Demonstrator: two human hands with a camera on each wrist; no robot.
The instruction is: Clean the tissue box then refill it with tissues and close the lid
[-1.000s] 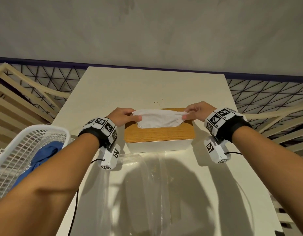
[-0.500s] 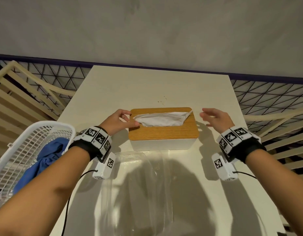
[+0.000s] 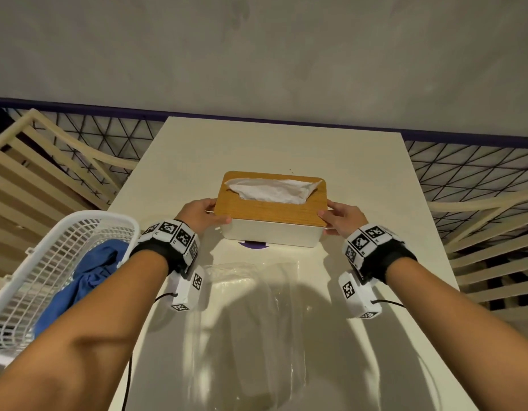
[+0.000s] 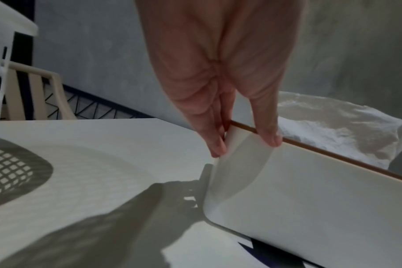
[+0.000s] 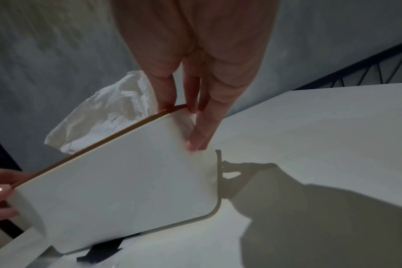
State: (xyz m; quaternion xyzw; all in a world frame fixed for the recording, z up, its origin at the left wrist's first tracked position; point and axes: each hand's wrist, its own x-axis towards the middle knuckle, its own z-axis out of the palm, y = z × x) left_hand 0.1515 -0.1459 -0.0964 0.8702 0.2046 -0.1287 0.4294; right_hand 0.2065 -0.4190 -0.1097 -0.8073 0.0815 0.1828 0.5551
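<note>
Two hands hold the tissue box between them: the left hand grips its left end and the right hand grips its right end, thumbs on the wooden lid and fingers down the white sides. A white tissue sticks up through the lid, just past both thumbs. By the left arm sits a white basket with a blue cloth inside.

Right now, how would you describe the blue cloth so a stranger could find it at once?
Start at the cream table and look to its left edge, where a white lattice basket stands. The blue cloth lies crumpled inside that basket. It is the only blue, soft thing among white plastic and pale wood.
</note>
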